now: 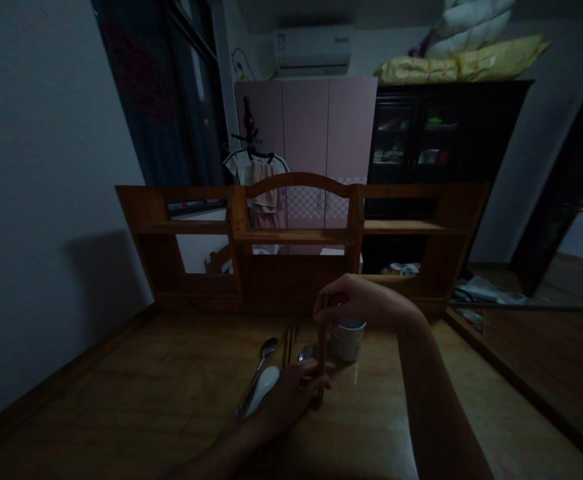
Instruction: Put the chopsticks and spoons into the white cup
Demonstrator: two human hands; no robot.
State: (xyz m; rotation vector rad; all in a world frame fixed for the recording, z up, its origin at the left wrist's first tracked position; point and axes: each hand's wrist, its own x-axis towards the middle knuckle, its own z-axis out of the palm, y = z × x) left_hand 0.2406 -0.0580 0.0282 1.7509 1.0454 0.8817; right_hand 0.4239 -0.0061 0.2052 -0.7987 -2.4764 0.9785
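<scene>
My right hand [339,301] pinches the top of a pair of brown chopsticks [322,347], which stand upright over the table. Lower down, the fingers of my left hand [296,392] close around the same chopsticks near their bottom end. Just behind and to the right is a pale cup [348,340], partly covered by my right hand. Beside my left hand lie a white soup spoon [265,385], a metal spoon [266,348] and more chopsticks [287,347]. The bowl of another metal spoon [305,353] shows between the hands; its handle is hidden.
A wooden shelf unit [296,235] rises along the back of the wooden table [121,387]. The wall [46,200] borders the table's left side, and a raised edge [516,393] runs down its right. The room is dim.
</scene>
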